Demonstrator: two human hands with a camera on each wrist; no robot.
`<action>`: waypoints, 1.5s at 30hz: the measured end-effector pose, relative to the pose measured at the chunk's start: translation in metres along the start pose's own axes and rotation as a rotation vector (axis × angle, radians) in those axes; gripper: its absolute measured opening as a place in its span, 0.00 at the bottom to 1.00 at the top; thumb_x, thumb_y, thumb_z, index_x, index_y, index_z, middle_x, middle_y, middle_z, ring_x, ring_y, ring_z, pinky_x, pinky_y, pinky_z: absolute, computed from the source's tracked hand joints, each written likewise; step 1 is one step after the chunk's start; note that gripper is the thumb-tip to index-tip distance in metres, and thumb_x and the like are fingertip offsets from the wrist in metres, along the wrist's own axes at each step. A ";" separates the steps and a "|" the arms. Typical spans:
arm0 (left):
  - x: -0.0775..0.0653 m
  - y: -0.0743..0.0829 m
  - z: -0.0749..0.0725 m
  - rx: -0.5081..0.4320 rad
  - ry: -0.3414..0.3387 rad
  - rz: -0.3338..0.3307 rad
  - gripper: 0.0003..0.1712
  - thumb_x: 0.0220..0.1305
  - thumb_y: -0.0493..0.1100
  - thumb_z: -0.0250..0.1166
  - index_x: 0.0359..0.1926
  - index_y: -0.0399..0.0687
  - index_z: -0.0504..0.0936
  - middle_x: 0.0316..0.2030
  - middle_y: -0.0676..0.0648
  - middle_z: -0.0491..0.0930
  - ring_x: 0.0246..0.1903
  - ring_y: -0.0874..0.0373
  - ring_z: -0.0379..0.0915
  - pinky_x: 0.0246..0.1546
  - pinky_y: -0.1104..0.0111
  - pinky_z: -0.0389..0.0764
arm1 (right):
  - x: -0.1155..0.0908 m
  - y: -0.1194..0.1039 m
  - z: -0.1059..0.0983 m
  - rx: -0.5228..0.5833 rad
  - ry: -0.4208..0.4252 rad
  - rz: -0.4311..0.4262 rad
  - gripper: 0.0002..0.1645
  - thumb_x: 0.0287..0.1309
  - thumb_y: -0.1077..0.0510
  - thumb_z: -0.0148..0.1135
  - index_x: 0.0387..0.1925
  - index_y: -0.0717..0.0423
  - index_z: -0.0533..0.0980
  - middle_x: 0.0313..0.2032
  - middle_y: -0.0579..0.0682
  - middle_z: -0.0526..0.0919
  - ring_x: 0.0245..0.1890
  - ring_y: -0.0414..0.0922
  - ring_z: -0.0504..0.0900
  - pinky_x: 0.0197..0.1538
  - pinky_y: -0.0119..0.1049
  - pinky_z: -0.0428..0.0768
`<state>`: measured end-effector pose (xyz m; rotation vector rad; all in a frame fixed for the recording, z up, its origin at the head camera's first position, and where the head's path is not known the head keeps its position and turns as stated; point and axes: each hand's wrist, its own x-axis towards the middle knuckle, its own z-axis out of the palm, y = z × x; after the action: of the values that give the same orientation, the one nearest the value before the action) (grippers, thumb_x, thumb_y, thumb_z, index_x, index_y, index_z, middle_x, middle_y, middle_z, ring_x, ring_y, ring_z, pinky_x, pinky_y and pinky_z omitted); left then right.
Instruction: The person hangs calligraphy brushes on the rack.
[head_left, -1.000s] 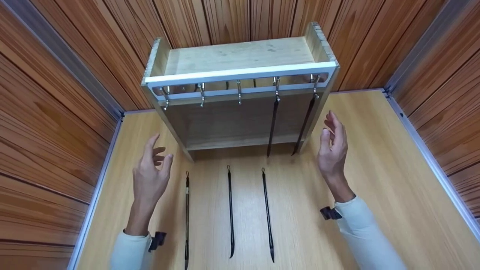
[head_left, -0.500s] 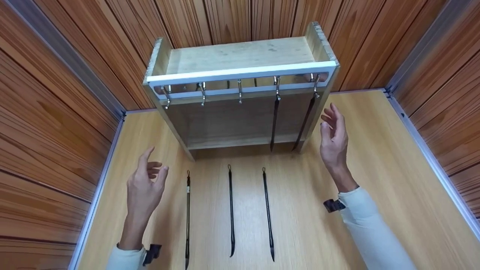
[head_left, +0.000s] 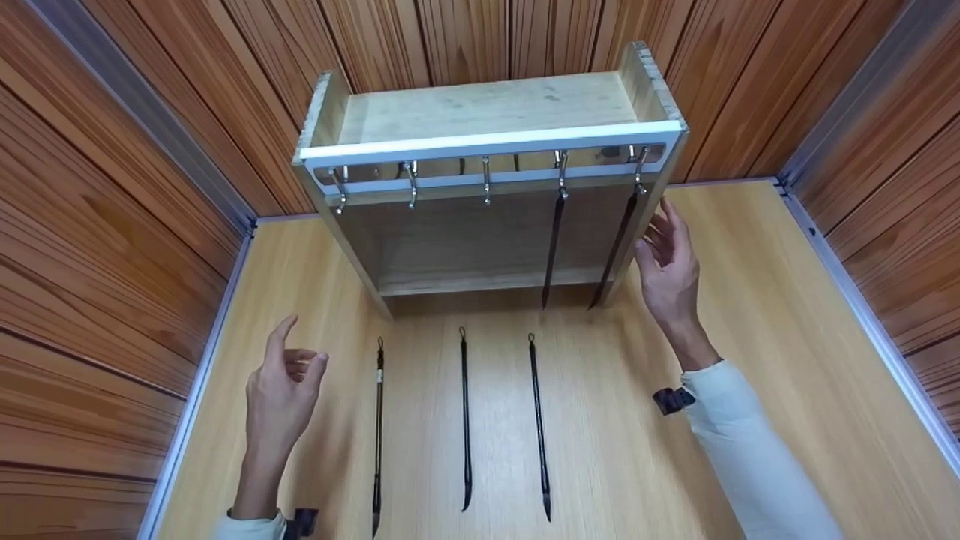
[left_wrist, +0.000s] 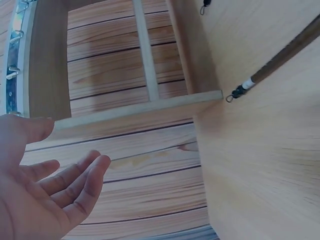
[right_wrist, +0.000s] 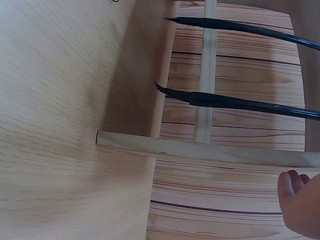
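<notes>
My left hand (head_left: 281, 405) hovers left of the table's brushes, fingers loosely bent and holding nothing. My right hand (head_left: 670, 277) is beside the right side panel of a wooden rack (head_left: 450, 289); the fingers are relaxed, and whether they touch the panel I cannot tell. Two dark calligraphy brushes, the inner brush (head_left: 553, 247) and the outer brush (head_left: 619, 247), hang tip down from the rack's two rightmost hooks. Three more with loops lie apart in front: a left brush (head_left: 379, 420), a middle brush (head_left: 466, 420) and a right brush (head_left: 538, 420).
The rack's white front rail (head_left: 495, 142) carries several metal hooks, among them a left hook (head_left: 341, 191) and a middle hook (head_left: 486, 180) with nothing on them. Wood-plank walls (head_left: 97, 225) enclose the light wooden tabletop (head_left: 600, 450) at the back and sides.
My left hand has drawn back toward me and slightly left. My right hand has moved forward, closer to the rack's right side. The hanging brushes have swayed a little.
</notes>
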<state>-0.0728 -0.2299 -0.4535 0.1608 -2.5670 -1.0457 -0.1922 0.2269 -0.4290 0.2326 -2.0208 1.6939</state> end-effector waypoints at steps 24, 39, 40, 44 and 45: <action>-0.028 -0.037 0.004 -0.030 -0.204 -0.313 0.38 0.69 0.41 0.64 0.74 0.45 0.59 0.43 0.38 0.83 0.38 0.47 0.81 0.30 0.64 0.77 | 0.010 0.005 0.002 -0.066 0.001 0.045 0.32 0.66 0.68 0.61 0.70 0.69 0.64 0.62 0.66 0.74 0.61 0.61 0.74 0.59 0.46 0.75; -0.036 -0.050 0.016 -0.041 -0.339 -0.374 0.41 0.62 0.41 0.71 0.70 0.36 0.62 0.36 0.44 0.81 0.38 0.50 0.77 0.34 0.63 0.73 | 0.012 0.004 0.002 -0.104 0.006 0.053 0.30 0.66 0.69 0.61 0.68 0.67 0.68 0.59 0.63 0.78 0.58 0.57 0.78 0.56 0.42 0.77; -0.037 -0.051 0.017 -0.040 -0.346 -0.377 0.40 0.62 0.42 0.71 0.70 0.35 0.62 0.36 0.45 0.81 0.38 0.51 0.77 0.34 0.63 0.73 | 0.012 0.004 0.002 -0.102 0.007 0.050 0.30 0.66 0.69 0.61 0.68 0.67 0.68 0.58 0.63 0.78 0.58 0.57 0.78 0.56 0.42 0.77; -0.037 -0.054 0.021 -0.053 -0.384 -0.409 0.42 0.62 0.43 0.71 0.70 0.34 0.61 0.35 0.46 0.82 0.37 0.51 0.78 0.33 0.63 0.74 | 0.012 0.005 0.001 -0.097 0.010 0.036 0.30 0.66 0.69 0.61 0.67 0.68 0.68 0.57 0.65 0.78 0.57 0.57 0.79 0.55 0.41 0.77; -0.037 -0.055 0.022 -0.061 -0.398 -0.420 0.42 0.62 0.43 0.72 0.70 0.35 0.60 0.36 0.45 0.82 0.37 0.52 0.78 0.32 0.63 0.74 | 0.012 0.005 0.001 -0.096 0.012 0.032 0.30 0.65 0.69 0.61 0.67 0.68 0.68 0.57 0.66 0.78 0.57 0.57 0.79 0.55 0.41 0.77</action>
<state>-0.0482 -0.2457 -0.5168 0.5454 -2.9259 -1.4273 -0.2048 0.2291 -0.4282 0.1577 -2.1011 1.6087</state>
